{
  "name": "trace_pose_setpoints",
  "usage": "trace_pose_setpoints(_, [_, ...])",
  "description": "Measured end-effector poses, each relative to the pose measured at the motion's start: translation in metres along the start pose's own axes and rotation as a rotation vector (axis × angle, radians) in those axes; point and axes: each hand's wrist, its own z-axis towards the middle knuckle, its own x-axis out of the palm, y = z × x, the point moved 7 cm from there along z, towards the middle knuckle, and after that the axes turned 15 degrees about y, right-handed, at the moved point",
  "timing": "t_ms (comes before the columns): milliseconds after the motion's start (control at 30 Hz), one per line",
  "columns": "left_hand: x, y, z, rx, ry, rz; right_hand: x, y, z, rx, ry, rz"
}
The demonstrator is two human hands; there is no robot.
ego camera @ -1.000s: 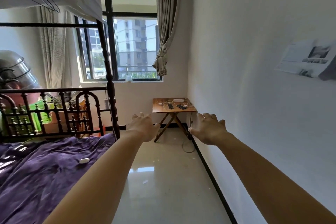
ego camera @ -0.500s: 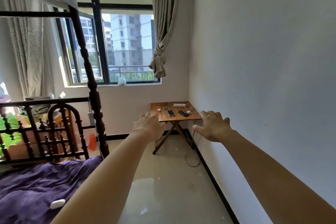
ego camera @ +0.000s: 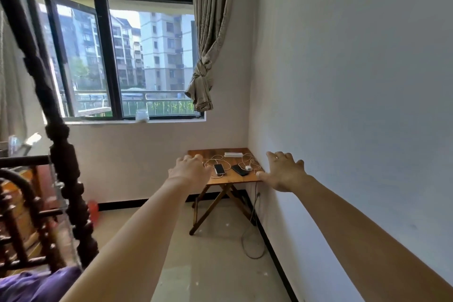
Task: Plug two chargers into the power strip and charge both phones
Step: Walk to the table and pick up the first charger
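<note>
1. Reaching out with both arms, we hold nothing: left hand [ego camera: 190,171] and right hand [ego camera: 284,172] are both bare, fingers spread apart, palms down, clamped on nothing.
2. Task things sit on the small wooden folding table [ego camera: 235,179] in the corner, well ahead of us, under the window [ego camera: 117,56]: white power strip [ego camera: 233,154] at the far edge, light-framed phone [ego camera: 219,169] and dark phone [ego camera: 240,170] side by side nearer us, a white charger [ego camera: 248,168] just beside the dark phone, thin cables [ego camera: 245,160] looped all over the top.
3. Second charger: cannot tell where it is (the left hand overlaps that side of the table in view, and the detail is too small).
4. Risk, our judgement: the cables look tangled, so pulling one plug could drag a phone toward the table edge or pull the strip along.
5. Risk: the strip's own cord [ego camera: 252,240] hangs down to a loop on the floor by the table leg; a foot could snag it as we get close and yank the strip off.
6. Risk: the folding table looks light, so leaning on it could rock it.
7. Pose: both arms nearly straight, stretched forward at about table height, wrists level; the right hand runs near the wall, the left lines up with the table's left corner. Neither touches anything.
</note>
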Motion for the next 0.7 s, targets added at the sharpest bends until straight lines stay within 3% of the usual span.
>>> trace_pose_setpoints(700, [-0.021, -0.006, 0.433, 0.099, 0.055, 0.148, -0.008, -0.010, 0.421, 0.070, 0.022, 0.041])
